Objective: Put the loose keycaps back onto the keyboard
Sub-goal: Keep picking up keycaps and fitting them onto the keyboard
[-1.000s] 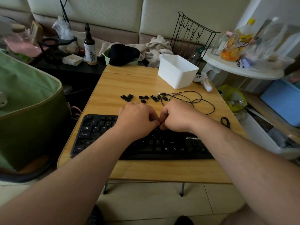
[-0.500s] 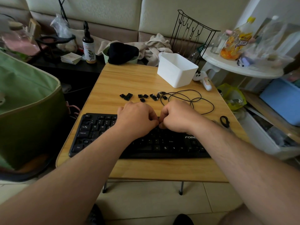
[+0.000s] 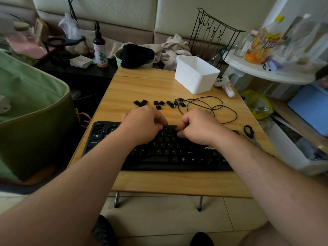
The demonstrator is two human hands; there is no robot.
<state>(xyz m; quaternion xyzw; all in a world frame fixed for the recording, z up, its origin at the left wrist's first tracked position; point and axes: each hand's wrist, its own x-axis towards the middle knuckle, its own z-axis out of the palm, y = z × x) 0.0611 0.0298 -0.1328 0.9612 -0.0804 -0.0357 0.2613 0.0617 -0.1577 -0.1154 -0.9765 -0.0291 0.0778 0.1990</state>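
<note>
A black keyboard (image 3: 168, 154) lies across the near part of the wooden table (image 3: 142, 86). Several loose black keycaps (image 3: 158, 103) sit in a rough row just beyond it. My left hand (image 3: 143, 125) rests on the keyboard's upper rows with its fingers curled under. My right hand (image 3: 197, 128) is beside it, a small gap between them, thumb and fingertips pinched together down on the top rows. Anything under either hand's fingertips is hidden.
A black cable (image 3: 209, 107) loops right of the keycaps. A white bin (image 3: 195, 75) stands at the back right, a small white gadget (image 3: 225, 84) beside it. Scissors (image 3: 248, 131) lie by the right edge. A green bag (image 3: 32, 107) stands left of the table.
My two hands were touching, knuckles together over the keyboard's upper middle; now they have drawn slightly apart, with keys showing between them. The loose keycaps have not moved.
</note>
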